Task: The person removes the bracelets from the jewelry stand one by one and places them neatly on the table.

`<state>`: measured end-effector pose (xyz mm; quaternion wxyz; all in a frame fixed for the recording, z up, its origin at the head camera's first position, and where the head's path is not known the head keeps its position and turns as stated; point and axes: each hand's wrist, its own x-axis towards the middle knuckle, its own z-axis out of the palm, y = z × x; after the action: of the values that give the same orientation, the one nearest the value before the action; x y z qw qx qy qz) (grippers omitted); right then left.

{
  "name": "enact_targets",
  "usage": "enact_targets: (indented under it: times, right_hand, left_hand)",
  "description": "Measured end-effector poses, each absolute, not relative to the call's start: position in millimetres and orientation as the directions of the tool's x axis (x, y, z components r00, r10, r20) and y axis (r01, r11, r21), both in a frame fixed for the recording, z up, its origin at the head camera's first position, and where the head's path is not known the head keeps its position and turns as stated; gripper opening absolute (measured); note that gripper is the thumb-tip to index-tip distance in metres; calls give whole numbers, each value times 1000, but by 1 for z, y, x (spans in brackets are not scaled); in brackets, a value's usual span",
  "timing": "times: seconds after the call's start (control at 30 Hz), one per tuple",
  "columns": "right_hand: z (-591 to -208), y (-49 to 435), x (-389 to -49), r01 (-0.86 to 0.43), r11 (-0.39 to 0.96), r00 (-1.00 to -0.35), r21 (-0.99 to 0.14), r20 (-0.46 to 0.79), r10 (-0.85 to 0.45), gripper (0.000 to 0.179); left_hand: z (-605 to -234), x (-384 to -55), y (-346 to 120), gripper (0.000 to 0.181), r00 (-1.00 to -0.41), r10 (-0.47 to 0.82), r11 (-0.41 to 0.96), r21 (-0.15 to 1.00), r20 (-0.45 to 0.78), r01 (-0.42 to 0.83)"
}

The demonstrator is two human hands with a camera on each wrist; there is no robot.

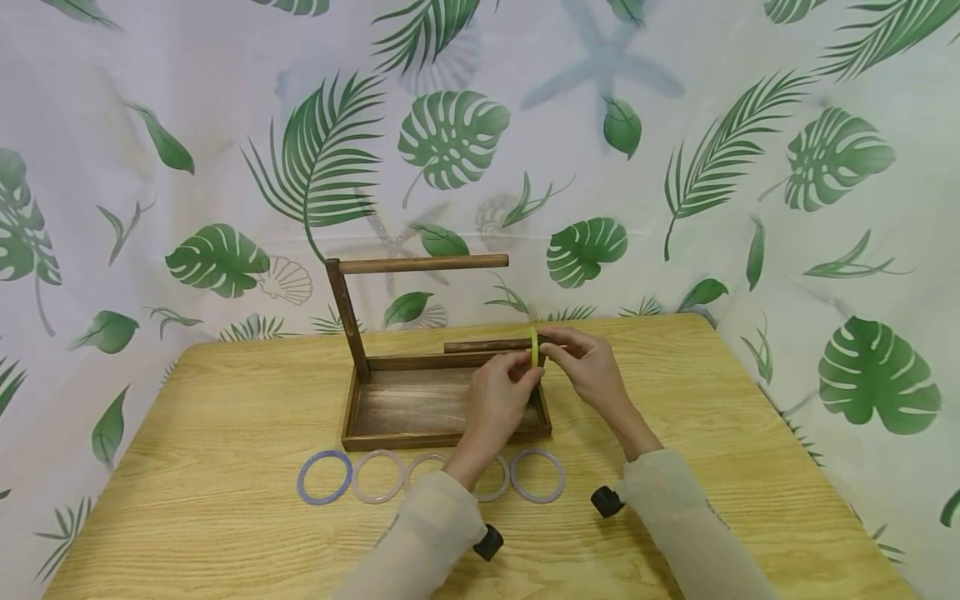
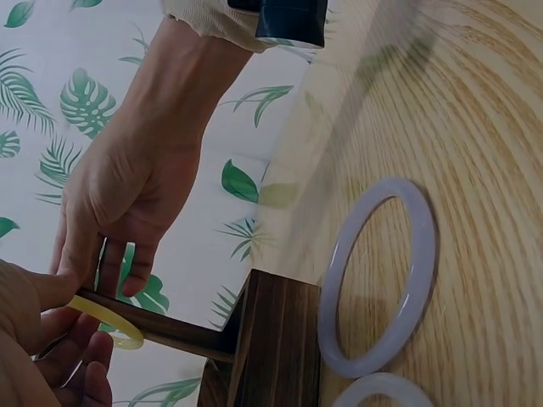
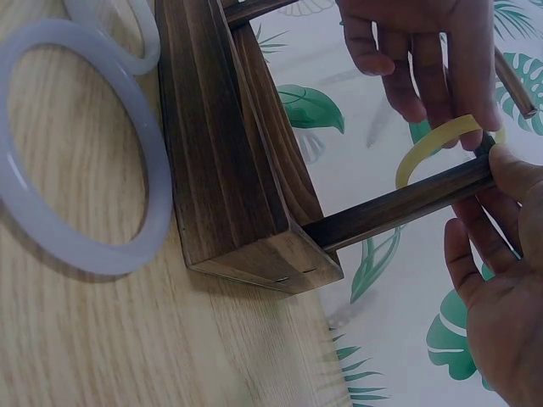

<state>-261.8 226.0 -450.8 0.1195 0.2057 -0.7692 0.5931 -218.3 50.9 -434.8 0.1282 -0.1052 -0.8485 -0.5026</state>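
A yellow bangle (image 1: pixel 535 348) stands upright at the right end of the lower rod (image 1: pixel 480 345) of a dark wooden display stand (image 1: pixel 442 439). My left hand (image 1: pixel 498 396) pinches the bangle from its left side, thumb and fingertips close together. From the other side my right hand (image 1: pixel 588 367) pinches it beside the top of the short post (image 3: pixel 407 203). In the left wrist view, the yellow bangle (image 2: pixel 110 318) crosses the post near the fingertips of both hands. The left hand's fingers partly hide the rod and post in the head view.
In front of the stand lies a row of bangles: a blue bangle (image 1: pixel 302 479) at the left, paler ones, and a lavender bangle (image 1: pixel 537 500) at the right. My left forearm covers part of the row. A taller rod (image 1: pixel 427 263) juts out above the tray.
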Motion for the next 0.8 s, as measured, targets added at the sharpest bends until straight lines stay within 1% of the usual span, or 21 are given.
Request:
enact_targets:
  times: [0.33,0.57,0.8]
  right_hand:
    - [-451,226,-262,-453,221,-890,-864,424,-168,27]
    - [-451,226,-262,-451,233,-892,-862,423,-160,27]
    - [-445,223,-258,-424,254,-905,-869,395,-158,27]
  left_hand:
    - [-437,-221,55,22,-935,37,431,838,353,334]
    - [-438,-220,55,18,-931,18,442,832,366,335]
    - [-439,-220,54,17,-942,2,438,846,336,303]
